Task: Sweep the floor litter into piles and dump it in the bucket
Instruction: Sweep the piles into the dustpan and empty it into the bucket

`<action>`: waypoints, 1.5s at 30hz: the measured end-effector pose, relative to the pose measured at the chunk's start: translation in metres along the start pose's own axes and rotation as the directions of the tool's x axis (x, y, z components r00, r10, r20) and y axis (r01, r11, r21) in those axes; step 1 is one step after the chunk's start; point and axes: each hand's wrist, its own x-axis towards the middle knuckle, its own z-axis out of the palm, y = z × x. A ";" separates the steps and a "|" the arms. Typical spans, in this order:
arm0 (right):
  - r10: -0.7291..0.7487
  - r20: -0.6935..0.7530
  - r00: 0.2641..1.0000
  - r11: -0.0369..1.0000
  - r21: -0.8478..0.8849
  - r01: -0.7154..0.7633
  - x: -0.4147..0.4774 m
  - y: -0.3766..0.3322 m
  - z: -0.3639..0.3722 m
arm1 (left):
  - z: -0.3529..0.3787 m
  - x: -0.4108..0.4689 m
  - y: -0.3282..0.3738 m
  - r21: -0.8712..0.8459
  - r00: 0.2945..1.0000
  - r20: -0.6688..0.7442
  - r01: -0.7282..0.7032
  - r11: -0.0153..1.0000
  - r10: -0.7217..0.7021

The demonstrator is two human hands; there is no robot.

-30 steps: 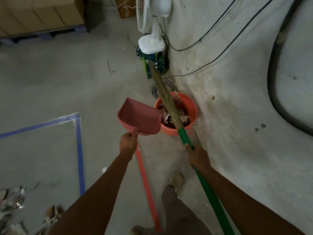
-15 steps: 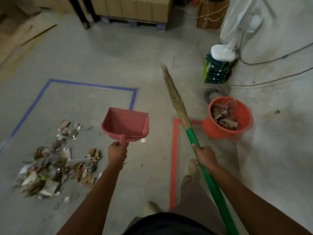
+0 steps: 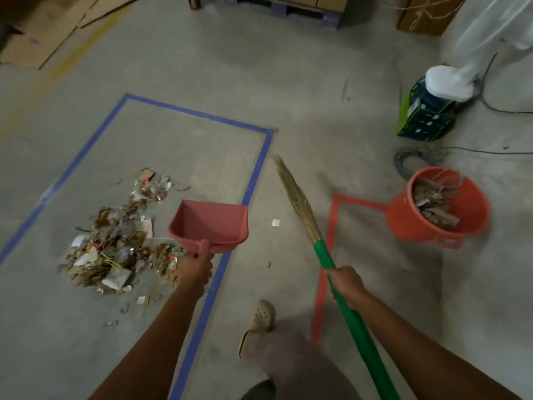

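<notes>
My left hand (image 3: pixel 197 269) grips the handle of a red dustpan (image 3: pixel 212 225), held empty above the floor beside the litter pile (image 3: pixel 115 243). The pile of paper scraps and dry leaves lies inside a blue tape rectangle (image 3: pixel 253 180). My right hand (image 3: pixel 344 281) grips the green handle of a straw broom (image 3: pixel 300 203), its bristles pointing up and away over the floor. An orange bucket (image 3: pixel 403 219) with litter inside stands at the right, on the corner of a red tape outline (image 3: pixel 331 226).
A white fan base (image 3: pixel 448 83) sits on a green-black crate (image 3: pixel 424 116) behind the bucket, with a cable coil (image 3: pixel 412 163) and wires near the wall. Cardboard boxes and a pallet (image 3: pixel 305 10) line the far side. A small paper scrap (image 3: pixel 276 222) lies between dustpan and broom. My foot (image 3: pixel 261 316) is below.
The view has swung left from the bucket to the litter pile. Dustpan and broom have come away from the bucket; the pile is now nearer, beside the dustpan.
</notes>
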 end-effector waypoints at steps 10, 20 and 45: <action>0.209 0.024 0.978 0.977 0.043 -0.210 0.076 0.004 0.104 | -0.007 0.116 -0.026 0.095 0.986 0.127 0.099 0.990 -0.111; 0.324 -0.102 0.940 0.945 0.079 -0.317 0.178 0.049 0.282 | -0.036 0.267 -0.155 0.215 0.977 0.181 0.071 0.974 -0.111; 0.586 -0.194 0.787 0.769 0.439 -0.464 0.116 0.231 0.388 | -0.058 0.256 -0.316 0.454 0.909 0.396 -0.068 0.888 -0.132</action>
